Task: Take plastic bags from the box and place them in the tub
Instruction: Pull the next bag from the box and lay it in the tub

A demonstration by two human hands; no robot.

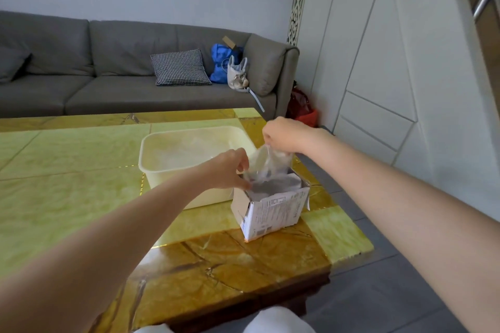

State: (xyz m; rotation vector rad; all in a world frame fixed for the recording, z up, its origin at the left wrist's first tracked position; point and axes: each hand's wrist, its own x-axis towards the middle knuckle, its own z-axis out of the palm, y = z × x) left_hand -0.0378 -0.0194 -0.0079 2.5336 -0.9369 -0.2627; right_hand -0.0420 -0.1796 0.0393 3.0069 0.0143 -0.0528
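Knees in white cloth [278, 322] show at the bottom edge, nearest the camera. Beyond them a glossy yellow and amber stone-patterned table [81, 184] carries an opened white printed cardboard box [273, 211] near its right edge. The left hand [230, 170] pinches the lower edge of a clear crumpled plastic bag [266, 165] at the box's left rim, while the right hand [286, 134] pinches the bag's top, holding it raised above the box opening. Just behind and left of the box, touching it, stands a translucent cream rectangular plastic tub [162, 151]. Farther back sits a grey fabric sofa [81, 62] with a black-and-white checked cushion [180, 67].
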